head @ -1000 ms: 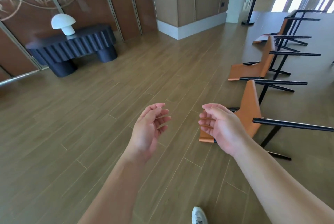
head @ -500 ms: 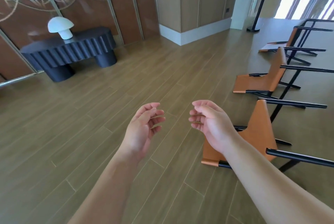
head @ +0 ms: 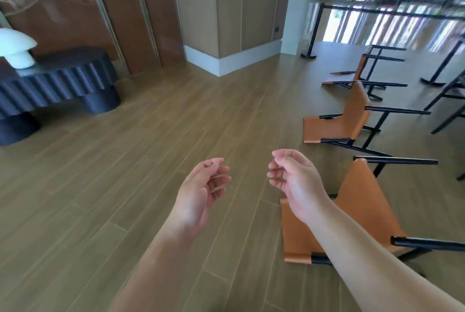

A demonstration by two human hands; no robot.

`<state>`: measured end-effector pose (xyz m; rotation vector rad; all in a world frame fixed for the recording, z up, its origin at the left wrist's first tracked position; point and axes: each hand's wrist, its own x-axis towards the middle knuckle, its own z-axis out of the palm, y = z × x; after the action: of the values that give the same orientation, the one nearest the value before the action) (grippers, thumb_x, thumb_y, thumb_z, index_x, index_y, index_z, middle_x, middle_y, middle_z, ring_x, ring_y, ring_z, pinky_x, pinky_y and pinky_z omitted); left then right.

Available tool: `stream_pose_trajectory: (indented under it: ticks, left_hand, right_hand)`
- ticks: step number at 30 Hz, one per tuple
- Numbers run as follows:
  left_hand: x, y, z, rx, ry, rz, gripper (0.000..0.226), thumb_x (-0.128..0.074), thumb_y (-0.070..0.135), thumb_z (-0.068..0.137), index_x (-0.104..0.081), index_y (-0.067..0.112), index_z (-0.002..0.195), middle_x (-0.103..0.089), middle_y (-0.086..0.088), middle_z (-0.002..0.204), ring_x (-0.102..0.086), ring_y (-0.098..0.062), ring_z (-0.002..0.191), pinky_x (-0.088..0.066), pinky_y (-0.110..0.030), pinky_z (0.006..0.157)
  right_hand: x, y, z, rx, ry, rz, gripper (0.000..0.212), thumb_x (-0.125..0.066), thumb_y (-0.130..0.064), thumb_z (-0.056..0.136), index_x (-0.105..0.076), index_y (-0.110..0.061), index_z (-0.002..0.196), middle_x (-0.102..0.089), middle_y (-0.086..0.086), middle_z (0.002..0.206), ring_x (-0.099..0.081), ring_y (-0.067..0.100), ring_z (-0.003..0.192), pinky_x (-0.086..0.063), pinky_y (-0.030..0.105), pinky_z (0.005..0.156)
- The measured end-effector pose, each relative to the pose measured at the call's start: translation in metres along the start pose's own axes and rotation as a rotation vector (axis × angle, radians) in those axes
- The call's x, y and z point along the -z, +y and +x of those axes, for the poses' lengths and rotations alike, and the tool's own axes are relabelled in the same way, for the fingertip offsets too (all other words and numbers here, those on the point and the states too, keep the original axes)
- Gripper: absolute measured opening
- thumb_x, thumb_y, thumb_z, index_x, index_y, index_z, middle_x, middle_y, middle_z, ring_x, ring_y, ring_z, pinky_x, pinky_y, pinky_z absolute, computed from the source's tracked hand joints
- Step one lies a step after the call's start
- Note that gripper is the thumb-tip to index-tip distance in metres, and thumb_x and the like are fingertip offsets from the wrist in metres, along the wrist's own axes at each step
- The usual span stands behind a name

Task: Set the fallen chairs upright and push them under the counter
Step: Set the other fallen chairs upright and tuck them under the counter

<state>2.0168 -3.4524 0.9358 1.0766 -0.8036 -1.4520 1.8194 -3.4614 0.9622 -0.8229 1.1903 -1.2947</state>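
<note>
Three orange chairs with black metal frames lie tipped over on the wooden floor along the right side. The nearest chair [head: 362, 213] lies just right of my right forearm. A second chair [head: 337, 123] lies beyond it, and a third chair [head: 359, 72] lies farther back. My left hand [head: 201, 191] and my right hand [head: 294, 180] hover above the floor in the middle of the view, fingers loosely curled and apart, holding nothing. Neither hand touches a chair. No counter shows clearly.
A dark fluted console table [head: 57, 87] with a white mushroom lamp [head: 16, 47] stands at the left wall. A pillar with a white baseboard [head: 234, 60] stands at the back. Black frame legs [head: 442, 95] rise at the far right. Open wooden floor spreads left of the chairs.
The view has tilted up and shifted, so the chairs sit lower and closer at the right. Both hands stay empty and curled, a little farther apart.
</note>
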Motion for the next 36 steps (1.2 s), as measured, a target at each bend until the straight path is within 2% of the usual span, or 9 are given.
stream_pose_trajectory:
  ticks: [6, 13, 24, 31, 36]
  left_hand:
    - [0.037, 0.057, 0.092, 0.010, -0.135, 0.034, 0.019, -0.050, 0.020, 0.099, -0.068, 0.020, 0.106, -0.071, -0.001, 0.097, -0.065, -0.014, 0.083, -0.045, -0.029, 0.073]
    - [0.016, 0.092, 0.174, -0.012, -0.271, 0.071, 0.019, -0.050, 0.018, 0.099, -0.067, 0.019, 0.107, -0.070, 0.000, 0.095, -0.063, -0.014, 0.084, -0.043, -0.030, 0.074]
    - [-0.042, 0.066, 0.316, 0.087, -0.342, 0.158, 0.021, -0.051, 0.017, 0.098, -0.072, 0.024, 0.098, -0.071, -0.004, 0.099, -0.064, -0.016, 0.087, -0.043, -0.032, 0.076]
    - [-0.135, 0.066, 0.423, 0.107, -0.460, 0.221, 0.024, -0.051, 0.018, 0.098, -0.073, 0.026, 0.095, -0.072, -0.002, 0.096, -0.067, -0.014, 0.083, -0.045, -0.032, 0.076]
    - [-0.201, 0.054, 0.470, 0.161, -0.584, 0.233, 0.021, -0.051, 0.016, 0.097, -0.071, 0.021, 0.100, -0.073, -0.004, 0.095, -0.068, -0.015, 0.082, -0.046, -0.032, 0.075]
  right_hand:
    - [-0.074, -0.004, 0.050, 0.099, 0.094, -0.006, 0.015, -0.054, -0.006, 0.096, -0.066, -0.013, 0.093, -0.064, 0.003, 0.075, -0.060, 0.016, 0.067, -0.049, 0.030, 0.066]
    - [-0.091, -0.016, 0.105, 0.137, 0.196, 0.026, 0.017, -0.052, 0.002, 0.094, -0.065, -0.009, 0.095, -0.062, 0.007, 0.076, -0.059, 0.018, 0.065, -0.046, 0.031, 0.064]
    - [-0.042, -0.012, 0.253, 0.035, 0.281, 0.138, 0.014, -0.056, -0.007, 0.093, -0.065, -0.014, 0.100, -0.067, 0.006, 0.082, -0.062, 0.020, 0.073, -0.050, 0.033, 0.068]
    - [0.015, -0.057, 0.334, 0.071, 0.394, 0.159, 0.014, -0.054, -0.008, 0.094, -0.064, -0.012, 0.102, -0.069, 0.008, 0.085, -0.062, 0.022, 0.077, -0.049, 0.036, 0.073]
    - [0.053, -0.085, 0.364, 0.113, 0.524, 0.166, 0.016, -0.050, -0.006, 0.096, -0.063, -0.007, 0.107, -0.067, 0.012, 0.090, -0.060, 0.024, 0.079, -0.047, 0.039, 0.078]
